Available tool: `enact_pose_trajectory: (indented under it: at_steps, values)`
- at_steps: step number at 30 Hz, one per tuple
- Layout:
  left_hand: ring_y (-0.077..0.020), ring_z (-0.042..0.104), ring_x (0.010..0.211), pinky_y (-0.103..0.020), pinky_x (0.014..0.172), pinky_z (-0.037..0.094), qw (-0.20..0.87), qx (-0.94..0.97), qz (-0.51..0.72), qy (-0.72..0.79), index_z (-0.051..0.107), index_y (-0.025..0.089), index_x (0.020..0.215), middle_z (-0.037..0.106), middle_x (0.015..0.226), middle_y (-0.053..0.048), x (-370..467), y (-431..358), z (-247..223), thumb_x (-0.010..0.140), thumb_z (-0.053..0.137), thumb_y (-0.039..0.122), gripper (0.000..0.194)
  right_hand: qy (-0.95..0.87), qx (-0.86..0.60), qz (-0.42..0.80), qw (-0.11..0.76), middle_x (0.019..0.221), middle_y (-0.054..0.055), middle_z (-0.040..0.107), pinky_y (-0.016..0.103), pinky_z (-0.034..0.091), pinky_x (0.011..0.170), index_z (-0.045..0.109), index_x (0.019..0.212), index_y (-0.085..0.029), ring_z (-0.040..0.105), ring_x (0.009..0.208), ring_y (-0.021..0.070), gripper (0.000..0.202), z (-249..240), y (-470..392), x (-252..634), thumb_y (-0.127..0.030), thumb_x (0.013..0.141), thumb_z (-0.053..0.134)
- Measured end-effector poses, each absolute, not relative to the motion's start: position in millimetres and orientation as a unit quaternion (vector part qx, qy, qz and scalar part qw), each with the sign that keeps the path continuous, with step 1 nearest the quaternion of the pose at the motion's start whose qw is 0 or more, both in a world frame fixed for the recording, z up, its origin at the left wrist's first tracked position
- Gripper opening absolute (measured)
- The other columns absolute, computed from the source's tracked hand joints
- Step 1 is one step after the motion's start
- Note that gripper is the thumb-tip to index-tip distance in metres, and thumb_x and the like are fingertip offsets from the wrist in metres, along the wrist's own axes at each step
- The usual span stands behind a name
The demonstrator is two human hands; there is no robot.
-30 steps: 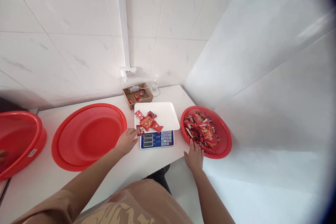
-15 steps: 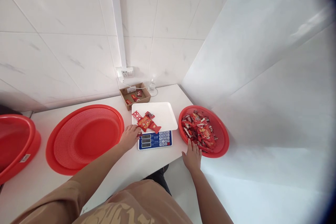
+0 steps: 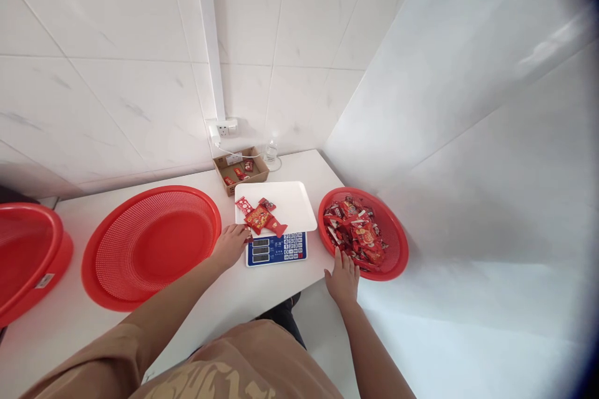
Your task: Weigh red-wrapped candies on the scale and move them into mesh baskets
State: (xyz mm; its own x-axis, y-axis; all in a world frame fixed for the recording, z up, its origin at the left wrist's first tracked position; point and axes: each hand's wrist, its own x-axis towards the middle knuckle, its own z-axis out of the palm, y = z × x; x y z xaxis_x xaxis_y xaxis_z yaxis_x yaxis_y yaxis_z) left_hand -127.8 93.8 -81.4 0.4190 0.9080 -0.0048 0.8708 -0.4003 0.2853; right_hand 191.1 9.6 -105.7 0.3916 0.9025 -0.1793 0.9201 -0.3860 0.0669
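My left hand is palm down at the left front corner of a digital scale, with a small dark red snack packet at its fingertips; the grip underneath is hidden. Several red snack packets lie bunched on the left of the scale's white pan. To the right, my right hand rests with fingers apart over the near rim of a red basket. A heap of mostly red wrapped snacks fills much of that basket, and my right fingertips touch its near edge.
A wide red mesh basket sits left of the scale, and another red tub is at the far left. Behind the scale are a cardboard box with several packets, a clear bottle and a wall socket with a cable.
The small packet at my left fingertips has shifted slightly, with a little less of it showing. My right hand and the packets on the pan look unchanged.
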Motion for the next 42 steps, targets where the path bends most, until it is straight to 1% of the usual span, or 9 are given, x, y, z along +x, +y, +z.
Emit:
enact_pose_trajectory:
  at_steps: [4, 10, 15, 19, 26, 29, 36, 42]
  values:
    - [-0.0235, 0.052, 0.104, -0.040, 0.092, 0.040, 0.128, 0.832, 0.083, 0.534, 0.059, 0.021, 0.107, 0.061, 0.109, -0.007, -131, 91, -83, 0.084, 0.046, 0.016, 0.027, 0.547, 0.832, -0.059, 0.075, 0.145, 0.012, 0.033, 0.040, 0.011, 0.110, 0.023, 0.144, -0.013, 0.025, 0.135, 0.0257, 0.064, -108, 10, 192, -0.023, 0.083, 0.041]
    - [-0.0224, 0.052, 0.106, -0.039, 0.094, 0.040, 0.137, 0.830, 0.093, 0.533, 0.059, 0.022, 0.107, 0.061, 0.111, -0.007, -135, 88, -85, 0.084, 0.046, 0.015, 0.028, 0.545, 0.833, -0.058, 0.077, 0.145, 0.012, 0.032, 0.040, 0.011, 0.110, 0.021, 0.144, -0.014, 0.025, 0.135, 0.0256, 0.065, -110, 10, 192, -0.024, 0.083, 0.041]
    - [-0.0234, 0.050, 0.111, -0.040, 0.096, 0.039, 0.147, 0.826, 0.096, 0.536, 0.056, 0.023, 0.113, 0.059, 0.116, -0.007, -135, 86, -84, 0.081, 0.052, 0.018, 0.033, 0.550, 0.830, -0.054, 0.077, 0.145, 0.012, 0.032, 0.041, 0.011, 0.110, 0.021, 0.144, -0.014, 0.026, 0.135, 0.0258, 0.064, -112, 10, 194, -0.024, 0.083, 0.039]
    - [-0.0231, 0.051, 0.110, -0.040, 0.096, 0.039, 0.151, 0.827, 0.096, 0.533, 0.058, 0.023, 0.109, 0.060, 0.115, -0.006, -135, 86, -84, 0.082, 0.052, 0.021, 0.029, 0.552, 0.829, -0.049, 0.075, 0.145, 0.013, 0.032, 0.041, 0.011, 0.110, 0.022, 0.144, -0.014, 0.026, 0.135, 0.0258, 0.064, -115, 10, 195, -0.024, 0.083, 0.039]
    - [-0.0227, 0.052, 0.107, -0.039, 0.096, 0.039, 0.148, 0.832, 0.103, 0.525, 0.060, 0.021, 0.105, 0.062, 0.111, -0.007, -136, 89, -83, 0.083, 0.049, 0.018, 0.025, 0.550, 0.830, -0.054, 0.079, 0.145, 0.012, 0.032, 0.041, 0.011, 0.110, 0.021, 0.144, -0.014, 0.025, 0.135, 0.0256, 0.064, -113, 10, 194, -0.024, 0.083, 0.040]
    - [-0.0223, 0.053, 0.106, -0.039, 0.095, 0.039, 0.145, 0.834, 0.111, 0.521, 0.061, 0.020, 0.103, 0.063, 0.109, -0.007, -136, 90, -82, 0.085, 0.047, 0.019, 0.023, 0.549, 0.830, -0.052, 0.078, 0.145, 0.012, 0.033, 0.041, 0.011, 0.110, 0.022, 0.144, -0.013, 0.026, 0.135, 0.0257, 0.064, -113, 10, 194, -0.024, 0.083, 0.040]
    - [-0.0203, 0.055, 0.101, -0.037, 0.093, 0.041, 0.135, 0.835, 0.137, 0.515, 0.064, 0.022, 0.097, 0.065, 0.103, -0.006, -135, 91, -79, 0.089, 0.042, 0.023, 0.024, 0.552, 0.829, -0.046, 0.076, 0.144, 0.012, 0.034, 0.041, 0.012, 0.110, 0.022, 0.144, -0.013, 0.026, 0.134, 0.0261, 0.064, -114, 9, 195, -0.024, 0.083, 0.040]
    - [-0.0200, 0.055, 0.096, -0.036, 0.087, 0.044, 0.134, 0.830, 0.162, 0.517, 0.064, 0.021, 0.097, 0.066, 0.100, -0.007, -137, 94, -74, 0.090, 0.038, 0.022, 0.026, 0.551, 0.830, -0.050, 0.074, 0.145, 0.012, 0.032, 0.041, 0.012, 0.110, 0.022, 0.144, -0.013, 0.025, 0.135, 0.0259, 0.064, -114, 9, 195, -0.024, 0.083, 0.039]
